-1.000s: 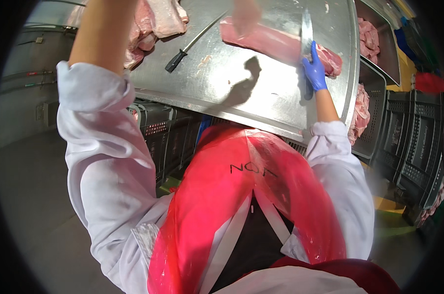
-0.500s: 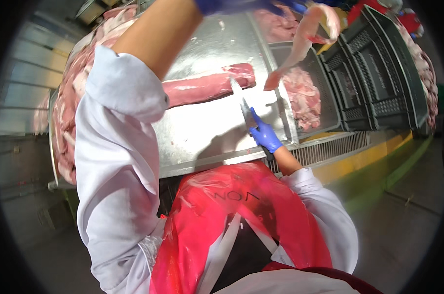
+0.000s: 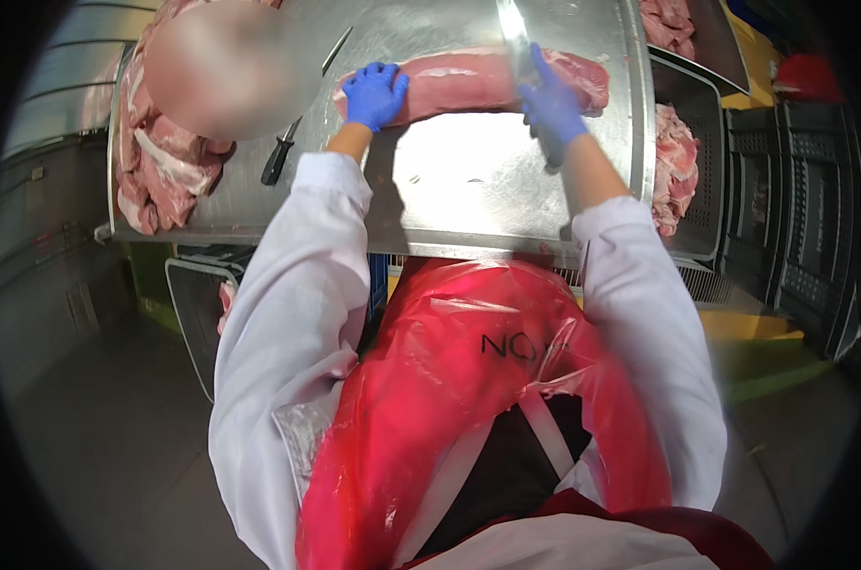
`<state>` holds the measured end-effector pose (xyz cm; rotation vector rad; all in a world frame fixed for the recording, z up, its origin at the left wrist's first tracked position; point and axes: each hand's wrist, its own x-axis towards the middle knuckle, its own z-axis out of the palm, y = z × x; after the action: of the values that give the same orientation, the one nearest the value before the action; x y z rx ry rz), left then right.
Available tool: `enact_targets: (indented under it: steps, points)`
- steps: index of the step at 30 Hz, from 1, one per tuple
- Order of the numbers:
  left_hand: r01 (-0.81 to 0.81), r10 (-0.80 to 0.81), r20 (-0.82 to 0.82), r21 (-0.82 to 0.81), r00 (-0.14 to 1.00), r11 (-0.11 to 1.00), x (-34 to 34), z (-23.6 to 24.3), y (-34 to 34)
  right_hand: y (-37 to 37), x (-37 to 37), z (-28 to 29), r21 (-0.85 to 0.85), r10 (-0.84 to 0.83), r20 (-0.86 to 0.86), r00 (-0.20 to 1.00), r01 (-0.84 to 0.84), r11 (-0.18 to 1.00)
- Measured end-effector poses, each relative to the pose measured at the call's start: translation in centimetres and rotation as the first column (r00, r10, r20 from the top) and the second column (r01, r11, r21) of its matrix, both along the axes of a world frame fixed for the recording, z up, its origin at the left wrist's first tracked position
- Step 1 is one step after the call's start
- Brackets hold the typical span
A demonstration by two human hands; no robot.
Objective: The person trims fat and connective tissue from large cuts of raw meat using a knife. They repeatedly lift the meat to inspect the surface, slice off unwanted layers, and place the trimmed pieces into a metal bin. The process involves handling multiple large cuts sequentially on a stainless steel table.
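Note:
My left hand (image 3: 374, 96), in a blue glove, rests on the left part of a long pink piece of meat (image 3: 451, 80), fingers spread over its top. My right hand (image 3: 553, 104), also gloved, is closed on a knife (image 3: 514, 35), which is held upright in the picture across the right part of that piece. The piece lies on a steel table (image 3: 449, 209). Left of my left hand lies a black-handled sharpening rod (image 3: 277, 160).
Meat pieces (image 3: 169, 176) are piled at the table's left, partly hidden by a blur. Right of the table are crates of meat (image 3: 674, 180), an upper bin of meat (image 3: 668, 21) and dark stacked crates (image 3: 792, 228). Another crate (image 3: 185, 323) sits below left.
My left hand has come down from the top edge onto the long piece, and the dangling strip is no longer in it. My right hand keeps the knife. The view has swung.

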<state>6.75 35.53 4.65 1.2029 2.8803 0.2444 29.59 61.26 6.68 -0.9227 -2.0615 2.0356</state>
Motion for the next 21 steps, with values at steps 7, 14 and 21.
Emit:
enact_targets:
  steps: [7, 14, 21]
  points:
    - [0.105, -0.13, 0.133, 0.176, 0.983, 0.979, 7.4, 1.1, -9.7, 3.8, -3.9, -0.5, 0.61, 0.193, 0.065, 0.979, -0.192, 0.768]
    - [-0.353, 0.083, 0.44, 0.578, 0.894, 0.736, 5.3, -3.3, -17.8, -1.2, -2.3, -2.6, 0.457, 0.178, -0.012, 0.984, -0.154, 0.876]
    - [-0.43, 0.053, 0.501, 0.679, 0.864, 0.595, 3.7, -0.9, -20.3, -8.9, 5.3, 0.7, 0.271, 0.085, 0.055, 0.995, -0.097, 0.958]
